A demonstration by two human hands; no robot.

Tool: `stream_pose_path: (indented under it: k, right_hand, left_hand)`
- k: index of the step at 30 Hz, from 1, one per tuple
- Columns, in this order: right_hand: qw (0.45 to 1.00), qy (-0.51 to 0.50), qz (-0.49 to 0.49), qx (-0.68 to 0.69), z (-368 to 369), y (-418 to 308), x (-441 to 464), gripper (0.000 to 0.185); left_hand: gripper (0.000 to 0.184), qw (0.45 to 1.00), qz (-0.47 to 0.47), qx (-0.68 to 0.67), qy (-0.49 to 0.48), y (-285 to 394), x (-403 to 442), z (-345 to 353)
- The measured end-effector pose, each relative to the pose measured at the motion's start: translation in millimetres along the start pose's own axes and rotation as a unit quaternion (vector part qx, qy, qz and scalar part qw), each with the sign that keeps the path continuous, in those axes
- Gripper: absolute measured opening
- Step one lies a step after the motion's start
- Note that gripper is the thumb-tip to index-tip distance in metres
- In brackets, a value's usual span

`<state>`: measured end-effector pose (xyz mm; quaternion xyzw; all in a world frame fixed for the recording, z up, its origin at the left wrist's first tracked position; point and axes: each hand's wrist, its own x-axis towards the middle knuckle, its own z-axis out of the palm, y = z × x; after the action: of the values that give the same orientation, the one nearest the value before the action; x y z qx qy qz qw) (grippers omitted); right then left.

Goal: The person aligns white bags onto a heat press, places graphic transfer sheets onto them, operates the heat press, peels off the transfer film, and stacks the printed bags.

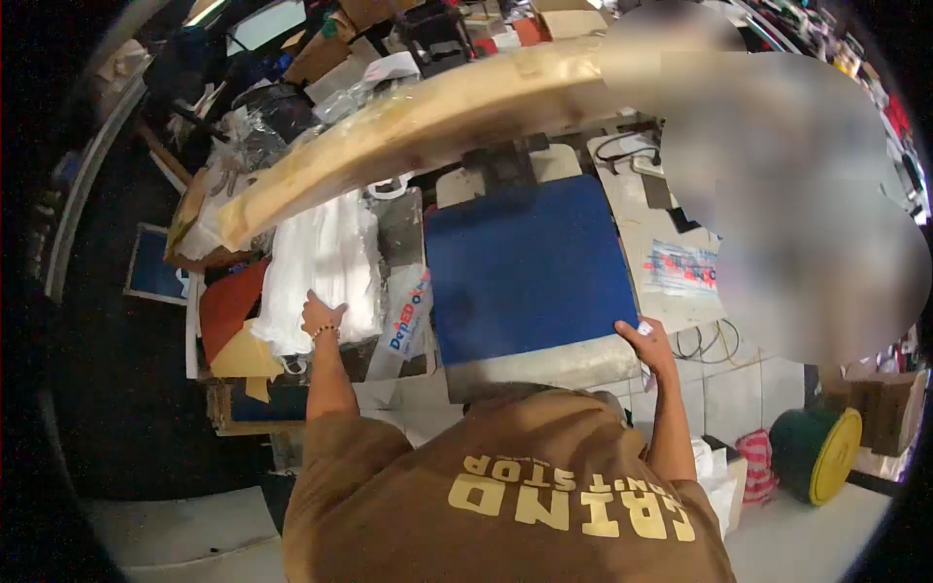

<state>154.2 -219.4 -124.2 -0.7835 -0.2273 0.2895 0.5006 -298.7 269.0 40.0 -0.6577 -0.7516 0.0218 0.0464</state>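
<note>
My left hand (pixel 324 313), with a beaded bracelet at its wrist, lies with fingers spread on a stack of white cloth (pixel 326 257), partly in clear plastic. My right hand (pixel 644 342) is at the near right corner of a flat blue pad (pixel 530 267) on a pale board (pixel 544 369). Its thumb rests on top of the edge and its other fingers are partly hidden. Something small and white shows at that hand, too small to name. Between the stack and the pad is a clear plastic bag (pixel 401 325) with red and blue print.
A long pale bar (pixel 418 126), blurred, arches across the view beyond the pad. Another printed plastic piece (pixel 680 267) lies to the right. Brown and red sheets (pixel 233 316) sit left of the stack. A green bin with yellow rim (pixel 847 455) stands at lower right.
</note>
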Motion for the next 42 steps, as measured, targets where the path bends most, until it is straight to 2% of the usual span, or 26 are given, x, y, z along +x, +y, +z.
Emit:
stream_pose_path:
  k: [1,3,4,5,6,7,8,10,11,13,16,18,20,22,25,27,28,30,32,34,37,38,39,40,42]
  right_hand:
    - [0.999,0.030,-0.035,0.026,6,6,-1,0.045]
    - [0.999,0.036,-0.013,-0.007,6,6,-1,0.046]
    - [0.998,0.042,0.018,-0.040,1,3,-9,0.047]
    - [0.998,-0.001,0.054,-0.031,-13,-46,-24,0.048]
    - [0.995,-0.042,0.090,-0.016,-22,-99,-36,0.049]
    - [0.997,-0.030,0.063,0.021,-17,-89,-35,0.050]
    - [0.998,-0.020,0.028,0.057,-15,-76,-30,0.052]
    - [0.995,-0.046,0.076,0.044,-20,-76,-30,0.050]
    - [0.995,-0.033,0.084,0.044,-17,-72,-31,0.050]
    - [0.993,-0.021,0.066,0.099,-8,-62,-28,0.050]
    - [0.991,-0.033,0.056,0.118,-13,-71,-33,0.049]
    - [0.993,-0.017,0.062,0.103,-15,-73,-35,0.050]
    - [0.997,-0.007,0.027,0.071,-15,-74,-35,0.054]
    - [0.998,0.005,0.024,0.062,-11,-69,-31,0.052]
    - [0.998,0.007,0.012,0.059,-6,-56,-31,0.051]
    - [0.998,-0.029,0.006,0.061,-13,-60,-31,0.056]
    - [0.998,-0.028,0.004,0.061,-14,-58,-29,0.056]
    - [0.998,-0.045,-0.030,0.043,-18,-59,-25,0.061]
    - [0.996,-0.078,-0.045,0.000,-32,-54,-15,0.062]
    - [0.982,-0.138,-0.112,-0.058,-47,-36,-6,0.058]
    - [0.982,-0.043,-0.110,-0.148,-97,14,64,0.051]
    - [0.993,-0.058,0.099,-0.041,-152,-54,66,0.045]
    - [0.984,0.023,0.036,-0.172,-176,-46,97,0.039]
    - [0.974,0.114,0.025,-0.196,-193,-38,128,0.035]
    - [0.955,0.146,0.038,-0.256,-231,-36,188,0.041]
  left_hand:
    - [0.083,0.999,0.034,0.036,0.009,5,-5,-9]
    - [0.106,0.999,-0.002,-0.035,0.042,-24,54,42]
    - [0.101,0.997,-0.051,-0.026,0.053,-35,84,67]
    - [0.087,0.995,-0.088,-0.014,0.034,-46,104,83]
    - [0.074,0.997,-0.068,0.013,0.029,-52,107,82]
    - [0.069,0.995,0.042,0.063,0.059,-93,181,153]
    - [0.062,0.999,0.017,-0.006,-0.036,-85,185,143]
    - [0.052,0.965,-0.028,-0.257,-0.031,-59,134,104]
    - [0.049,0.980,-0.010,-0.197,0.022,-44,103,76]
    - [0.042,0.994,0.060,-0.056,0.073,-42,97,61]
    - [0.038,0.997,0.068,0.005,0.022,-21,55,-3]
    - [0.040,0.986,0.093,-0.083,0.114,-52,89,22]
    - [0.043,0.988,0.127,-0.036,0.078,-60,99,6]
    - [0.037,0.979,0.176,-0.047,0.093,-91,148,24]
    - [0.030,0.985,0.156,-0.030,0.072,-84,110,-11]
    - [0.025,0.979,0.131,-0.058,0.148,-81,93,-24]
    - [0.025,0.978,0.131,-0.060,0.150,-71,88,-31]
    - [0.033,0.993,0.117,0.024,0.019,-44,71,-51]
    - [0.032,0.985,0.133,-0.007,0.113,-44,62,-70]
    - [0.032,0.971,0.134,-0.020,0.196,-47,51,-103]
    - [0.031,0.949,0.149,-0.031,0.277,-36,5,-164]
    - [0.031,0.943,0.157,-0.031,0.293,-34,-14,-182]
    - [0.031,0.936,0.166,-0.035,0.308,-28,-36,-197]
    - [0.031,0.930,0.178,-0.039,0.319,-24,-58,-210]
    - [0.031,0.919,0.197,-0.040,0.339,-17,-105,-227]
